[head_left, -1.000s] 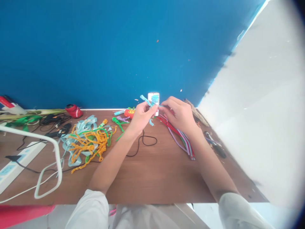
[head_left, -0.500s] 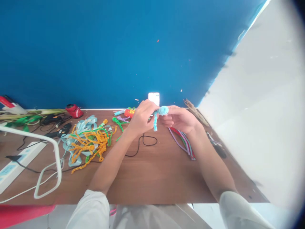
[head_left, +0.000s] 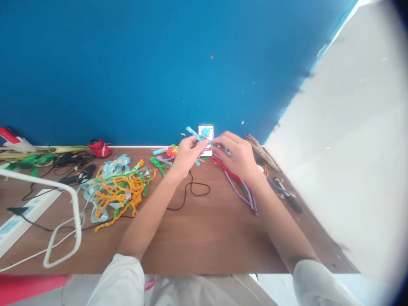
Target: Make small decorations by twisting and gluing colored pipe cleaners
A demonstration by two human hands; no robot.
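A light blue pipe cleaner [head_left: 205, 132], coiled at its top with a twisted end sticking out to the left, is held up between my two hands, in front of the phone. My left hand [head_left: 187, 155] pinches it from the left. From the right, the thumb and fingers of my right hand [head_left: 235, 152] close on it just below the coil. More of the blue stem shows under my left fingers and beside my right ones. The phone [head_left: 208, 152] stands lit against the blue wall, partly covered by the pipe cleaner and fingers.
Orange pipe cleaners [head_left: 127, 191] and pale blue ribbon [head_left: 116, 166] lie heaped at left, near a white power strip [head_left: 28, 212] and a white tubular frame [head_left: 76, 208]. Loose pipe cleaners [head_left: 245, 191] lie under my right arm. A black cable [head_left: 200, 194] loops mid-table.
The coiled blue head has turned and moved up and left, and its twisted end now points up-left instead of hanging. My right hand has rolled over, its back now uppermost.
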